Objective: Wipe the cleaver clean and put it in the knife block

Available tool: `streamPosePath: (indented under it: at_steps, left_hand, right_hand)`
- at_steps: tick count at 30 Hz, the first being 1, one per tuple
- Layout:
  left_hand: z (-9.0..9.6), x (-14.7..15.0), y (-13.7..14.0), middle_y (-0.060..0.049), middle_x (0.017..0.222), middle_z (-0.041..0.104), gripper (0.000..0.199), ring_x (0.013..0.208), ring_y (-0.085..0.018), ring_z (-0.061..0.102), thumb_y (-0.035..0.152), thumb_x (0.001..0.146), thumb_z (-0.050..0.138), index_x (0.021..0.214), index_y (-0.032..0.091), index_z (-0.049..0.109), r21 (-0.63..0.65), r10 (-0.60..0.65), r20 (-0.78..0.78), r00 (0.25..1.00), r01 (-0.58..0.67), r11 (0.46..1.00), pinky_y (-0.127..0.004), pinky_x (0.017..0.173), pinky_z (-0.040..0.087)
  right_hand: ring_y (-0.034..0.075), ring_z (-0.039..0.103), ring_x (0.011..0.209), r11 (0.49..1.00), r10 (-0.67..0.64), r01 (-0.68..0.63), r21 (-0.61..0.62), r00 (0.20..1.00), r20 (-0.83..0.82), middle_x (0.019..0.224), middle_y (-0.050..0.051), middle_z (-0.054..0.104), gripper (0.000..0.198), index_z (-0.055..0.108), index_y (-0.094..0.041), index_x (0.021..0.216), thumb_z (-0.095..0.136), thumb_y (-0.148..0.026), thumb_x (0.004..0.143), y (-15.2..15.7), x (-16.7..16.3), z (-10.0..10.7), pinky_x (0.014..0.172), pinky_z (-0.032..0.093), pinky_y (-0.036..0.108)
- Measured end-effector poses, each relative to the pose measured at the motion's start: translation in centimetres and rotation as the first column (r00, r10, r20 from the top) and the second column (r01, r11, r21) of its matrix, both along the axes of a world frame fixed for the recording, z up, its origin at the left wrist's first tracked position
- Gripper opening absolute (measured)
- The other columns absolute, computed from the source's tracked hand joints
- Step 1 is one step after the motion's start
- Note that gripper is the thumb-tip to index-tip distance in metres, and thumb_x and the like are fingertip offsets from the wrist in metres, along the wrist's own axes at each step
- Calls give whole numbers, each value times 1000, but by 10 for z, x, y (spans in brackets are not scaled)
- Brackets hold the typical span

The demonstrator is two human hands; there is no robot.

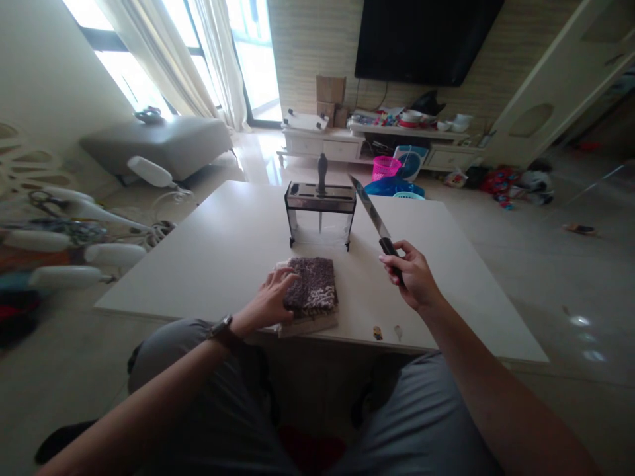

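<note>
A kitchen knife [377, 218] is raised over the right part of the table, its blade pointing up and away to the left. My right hand [414, 272] grips it by the black handle. On the left edge of a folded, shaggy brown-and-white cloth [317, 281] rests my left hand [272, 297], its fingers spread and partly over the fabric. Behind the cloth stands a clear-sided knife block [321, 198] with a dark slotted top. One black-handled tool [322, 173] sits upright in it, its thin shaft visible through the clear side.
The white table [218, 251] ends just before my knees. Two small flat items, a yellow figure sticker [378, 332] and a pale piece [397, 332], lie near its front edge. Beyond the table are a pink basket [385, 168] and a blue item. White lamp arms [149, 172] reach in from the left.
</note>
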State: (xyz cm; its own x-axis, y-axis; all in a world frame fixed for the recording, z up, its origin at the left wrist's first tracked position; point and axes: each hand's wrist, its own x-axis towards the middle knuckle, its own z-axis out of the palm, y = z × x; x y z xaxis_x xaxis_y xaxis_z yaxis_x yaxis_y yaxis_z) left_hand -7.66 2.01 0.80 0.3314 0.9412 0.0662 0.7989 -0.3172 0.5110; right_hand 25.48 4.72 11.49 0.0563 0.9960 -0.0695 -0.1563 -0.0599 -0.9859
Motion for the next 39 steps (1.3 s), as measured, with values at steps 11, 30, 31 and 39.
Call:
streamPosePath:
  at_steps: [11, 30, 31, 39]
  left_hand:
    - [3, 13, -12, -8, 101, 66, 7, 96, -26, 63, 17, 92, 58, 98, 20, 61, 136, -7, 28, 1000, 4, 991, -40, 87, 54]
    - [-34, 53, -65, -12, 134, 66, 26, 121, -28, 59, 2, 92, 54, 102, 18, 72, 312, -79, 6, 997, 73, 947, -49, 109, 56]
    - [-35, 56, -67, -12, 134, 66, 23, 122, -30, 59, 8, 93, 58, 109, 18, 71, 300, -76, -19, 997, 78, 951, -50, 111, 55]
    - [-49, 57, -66, -16, 151, 58, 48, 134, -30, 54, 3, 95, 52, 141, 15, 60, 377, -40, -220, 975, 123, 918, -45, 113, 48]
  right_hand:
    - [6, 39, 43, 1000, 6, -6, 0, 1000, 22, 53, -8, 56, 43, 54, -23, 79, 91, -32, 58, -2, 0, -1, 36, 25, 16]
    - [6, 41, 43, 1000, 8, -8, -3, 999, 44, 53, -8, 55, 43, 55, -23, 79, 91, -32, 57, -2, -4, -3, 36, 26, 16]
    - [6, 41, 43, 1000, 5, -5, -5, 999, 41, 53, -8, 55, 44, 55, -23, 79, 91, -32, 57, -2, -4, -4, 35, 26, 15]
    - [6, 41, 43, 1000, 5, -5, 1, 999, 36, 55, -7, 58, 41, 55, -23, 78, 89, -30, 57, -2, -4, -5, 35, 26, 16]
